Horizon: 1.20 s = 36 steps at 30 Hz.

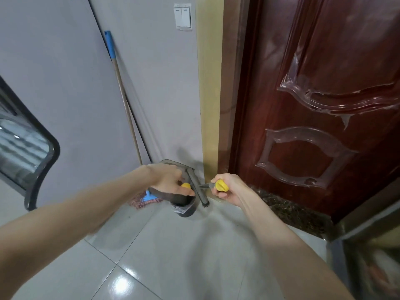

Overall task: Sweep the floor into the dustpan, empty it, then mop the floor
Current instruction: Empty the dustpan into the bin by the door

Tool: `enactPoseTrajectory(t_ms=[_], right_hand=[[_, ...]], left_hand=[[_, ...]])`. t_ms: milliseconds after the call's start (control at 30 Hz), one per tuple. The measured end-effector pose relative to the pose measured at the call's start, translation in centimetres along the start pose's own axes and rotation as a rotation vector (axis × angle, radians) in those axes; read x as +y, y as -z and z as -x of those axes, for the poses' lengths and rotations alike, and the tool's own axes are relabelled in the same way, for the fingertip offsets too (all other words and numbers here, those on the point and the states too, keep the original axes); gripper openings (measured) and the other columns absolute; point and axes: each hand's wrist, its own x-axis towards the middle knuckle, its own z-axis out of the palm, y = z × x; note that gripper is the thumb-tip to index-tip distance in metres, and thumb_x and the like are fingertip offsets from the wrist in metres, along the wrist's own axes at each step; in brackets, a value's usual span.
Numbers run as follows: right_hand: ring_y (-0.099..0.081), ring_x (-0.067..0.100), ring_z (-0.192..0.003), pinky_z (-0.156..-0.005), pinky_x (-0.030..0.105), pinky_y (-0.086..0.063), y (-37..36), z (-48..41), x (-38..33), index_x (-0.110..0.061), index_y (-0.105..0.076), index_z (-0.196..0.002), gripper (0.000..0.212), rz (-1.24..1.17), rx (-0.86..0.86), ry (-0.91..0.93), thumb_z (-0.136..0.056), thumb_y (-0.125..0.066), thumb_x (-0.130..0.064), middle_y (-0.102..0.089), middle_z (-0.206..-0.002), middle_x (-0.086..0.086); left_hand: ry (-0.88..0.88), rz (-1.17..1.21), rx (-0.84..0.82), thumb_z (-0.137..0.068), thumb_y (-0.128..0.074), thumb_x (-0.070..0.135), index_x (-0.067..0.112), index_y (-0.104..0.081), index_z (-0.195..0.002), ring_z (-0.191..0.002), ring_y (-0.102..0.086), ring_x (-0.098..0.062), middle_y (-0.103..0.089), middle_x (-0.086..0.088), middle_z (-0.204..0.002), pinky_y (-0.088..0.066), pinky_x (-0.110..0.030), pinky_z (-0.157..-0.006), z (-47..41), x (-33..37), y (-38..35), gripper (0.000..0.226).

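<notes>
Spillage is what I worry about most. My left hand [166, 180] is curled tight around a yellow-capped handle [185, 185]. My right hand [227, 190] is a closed fist round the other yellow-capped handle [220, 184]. I cannot tell which of the two belongs to the broom.

The dustpan [173, 164] sits just beyond and under my left hand. A grey toothed bar [198, 189] runs between my two hands, and a small bin [188, 211] with a dark liner stands directly below my left hand. I judge this to be the emptying step.

The bin's mouth looks narrow against the pan, so a fast or crooked tip could send dirt onto the floor [173, 256]. The bin also looks light, and a nudge from the bar or a handle could topple it.

The mop [125, 100] leans on the wall beyond my left hand, its head on the tiles just left of that hand. Falling dust could foul it, and a bump could make the pole slide down. The door [313, 105] stands close on my right hand's side, leaving little room to swing.
</notes>
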Motion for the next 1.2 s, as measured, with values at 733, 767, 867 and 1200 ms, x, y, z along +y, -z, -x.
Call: enactPoseTrajectory(t_ms=[733,767,867,1200], right_hand=[[-0.046,0.020,-0.047,-0.031,0.017,-0.020,-1.0,0.0,-0.2,0.002,-0.049,-0.079,0.008,0.034,-0.012,-0.022,-0.082,-0.054,0.008,-0.046,-0.069,0.015],[-0.046,0.021,-0.047,-0.031,0.016,-0.020,-1.2,0.0,-0.2,0.002,-0.049,-0.079,0.008,0.037,-0.011,-0.022,-0.081,-0.054,0.008,-0.046,-0.069,0.015],[-0.045,0.022,-0.049,-0.030,0.016,-0.019,-1.6,0.1,-0.5,0.001,-0.048,-0.076,0.010,0.028,-0.019,-0.005,-0.081,-0.054,0.008,-0.046,-0.065,0.013],[-0.045,0.022,-0.049,-0.030,0.016,-0.019,-2.7,0.6,-1.3,0.002,-0.050,-0.079,0.007,0.065,-0.028,0.020,-0.080,-0.054,0.008,-0.047,-0.067,0.014]], left_hand=[[0.002,-0.094,0.046,-0.071,-0.025,0.087,0.010,-0.062,-0.078,-0.068,-0.059,-0.026,-0.064,-0.007,-0.075,-0.044,-0.031,-0.055,-0.1,-2.9,-2.3,0.086],[-0.002,-0.089,0.055,-0.071,-0.025,0.087,0.010,-0.062,-0.077,-0.068,-0.059,-0.026,-0.064,-0.007,-0.075,-0.042,-0.030,-0.053,0.0,-3.0,-2.4,0.086],[-0.062,-0.140,0.049,-0.065,-0.019,0.092,0.017,-0.063,-0.081,-0.070,-0.061,-0.026,-0.065,-0.003,-0.075,-0.053,-0.034,-0.063,-0.1,-3.1,-3.5,0.088],[-0.008,-0.120,0.054,-0.064,-0.019,0.091,0.011,-0.063,-0.076,-0.069,-0.060,-0.028,-0.063,-0.005,-0.072,-0.055,-0.038,-0.065,1.5,-3.3,-2.1,0.092]])
